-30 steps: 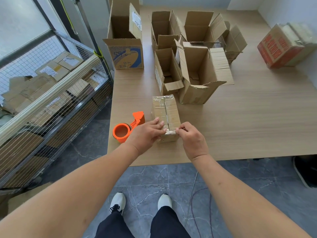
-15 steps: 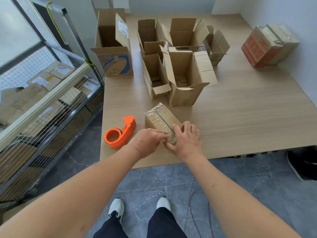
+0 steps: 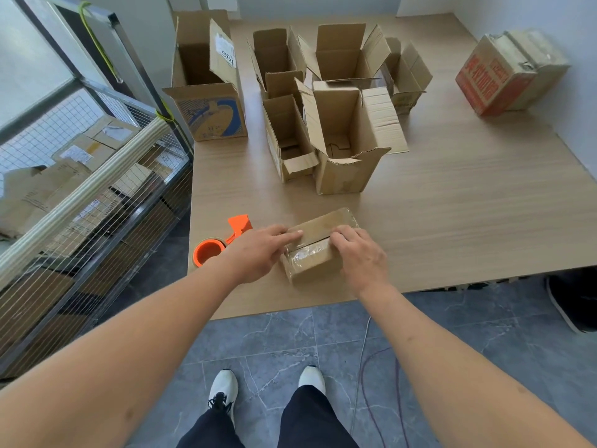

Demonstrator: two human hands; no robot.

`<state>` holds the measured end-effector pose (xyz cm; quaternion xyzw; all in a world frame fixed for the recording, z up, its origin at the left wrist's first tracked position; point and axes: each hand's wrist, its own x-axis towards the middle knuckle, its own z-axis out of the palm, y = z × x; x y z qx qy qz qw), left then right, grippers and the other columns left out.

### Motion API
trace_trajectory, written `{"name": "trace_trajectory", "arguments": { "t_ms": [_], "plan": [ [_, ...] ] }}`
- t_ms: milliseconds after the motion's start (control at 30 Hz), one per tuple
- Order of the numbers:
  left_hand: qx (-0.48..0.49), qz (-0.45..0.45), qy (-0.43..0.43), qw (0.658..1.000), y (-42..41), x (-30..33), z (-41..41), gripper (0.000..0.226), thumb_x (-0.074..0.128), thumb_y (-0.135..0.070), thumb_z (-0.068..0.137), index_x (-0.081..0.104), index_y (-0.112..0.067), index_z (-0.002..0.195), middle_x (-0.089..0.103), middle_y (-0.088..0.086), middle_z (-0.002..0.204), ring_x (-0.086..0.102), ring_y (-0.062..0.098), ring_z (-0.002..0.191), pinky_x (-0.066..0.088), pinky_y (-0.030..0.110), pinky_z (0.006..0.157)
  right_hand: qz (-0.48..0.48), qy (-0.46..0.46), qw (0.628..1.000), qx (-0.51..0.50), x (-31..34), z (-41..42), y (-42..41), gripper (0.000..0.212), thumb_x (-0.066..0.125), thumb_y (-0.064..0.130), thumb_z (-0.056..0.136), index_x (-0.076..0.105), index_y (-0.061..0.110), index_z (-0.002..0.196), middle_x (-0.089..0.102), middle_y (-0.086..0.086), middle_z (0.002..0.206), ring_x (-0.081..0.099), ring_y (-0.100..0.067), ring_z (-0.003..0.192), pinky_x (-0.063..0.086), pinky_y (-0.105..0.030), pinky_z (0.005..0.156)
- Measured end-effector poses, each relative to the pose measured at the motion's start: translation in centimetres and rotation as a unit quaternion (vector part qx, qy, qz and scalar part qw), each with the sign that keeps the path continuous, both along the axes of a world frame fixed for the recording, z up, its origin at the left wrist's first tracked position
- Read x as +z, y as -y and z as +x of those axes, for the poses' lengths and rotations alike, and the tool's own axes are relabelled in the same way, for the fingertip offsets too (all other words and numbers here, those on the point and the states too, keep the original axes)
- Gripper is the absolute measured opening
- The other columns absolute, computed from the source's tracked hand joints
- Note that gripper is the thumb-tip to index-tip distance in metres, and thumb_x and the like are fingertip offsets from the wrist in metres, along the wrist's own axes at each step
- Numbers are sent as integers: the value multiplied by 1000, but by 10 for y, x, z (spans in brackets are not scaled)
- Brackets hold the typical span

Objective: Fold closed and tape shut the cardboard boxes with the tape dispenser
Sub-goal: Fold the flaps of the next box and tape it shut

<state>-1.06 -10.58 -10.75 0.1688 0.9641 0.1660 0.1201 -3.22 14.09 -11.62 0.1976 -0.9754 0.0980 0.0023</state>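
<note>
Cardboard of the small box (image 3: 318,244) has been turned crosswise near the table's (image 3: 452,221) front edge, pressed by flat left hand (image 3: 258,253) and right hand (image 3: 363,257); tape smoothing is judged nearly finished.

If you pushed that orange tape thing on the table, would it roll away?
Probably not far. The orange tape dispenser lies flat on its side on the table, so a push would likely slide it rather than roll it. Its handle sticks out from the round part, which should stop rolling. It looks like stiff plastic, probably light.
</note>
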Motion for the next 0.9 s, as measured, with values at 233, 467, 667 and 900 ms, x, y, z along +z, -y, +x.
{"name": "trace_trajectory", "arguments": {
  "t_ms": [233, 467, 667, 900],
  "plan": [
    [51, 69, -10, 996, 2, -1, 21, 53, 63, -35, 100, 51, -22, 150, 58, -1, 113, 56, 17, 96, 48, 34, 90, -80, 210, 972, 72, -5, -7, 15, 69, 36, 39, 101, 16, 15, 163, 0, 7, 171, -12, -12, 156, -1, -39, 129],
    [5, 84, -20, 996, 4, 3, 36, 48, 78, -25, 89, 65, -11, 134, 71, 2, 102, 64, 19, 87, 53, 40, 84, -77, 83, 981, 159, -8, 7, 13, 89, 82, 63, 68, 55, 26, 145, 40, -2, 156, 36, -25, 143, 37, -45, 117],
    [6, 67, -46, 997, -4, 3, 38, 40, 79, -20, 88, 70, -9, 125, 68, 7, 96, 64, 26, 83, 52, 38, 76, -116, 120, 975, 146, -12, 15, 2, 71, 91, 29, 71, 64, 31, 136, 49, 0, 106, 51, -18, 91, 55, -38, 75],
    [35, 70, -41, 996, -9, 0, 39, 41, 80, -18, 87, 71, -11, 126, 68, 6, 95, 63, 25, 85, 51, 40, 81, -162, 244, 953, 83, -16, 11, 7, 75, 94, 22, 69, 64, 36, 136, 62, 18, 105, 56, 0, 89, 45, -18, 83]
  ]
}}
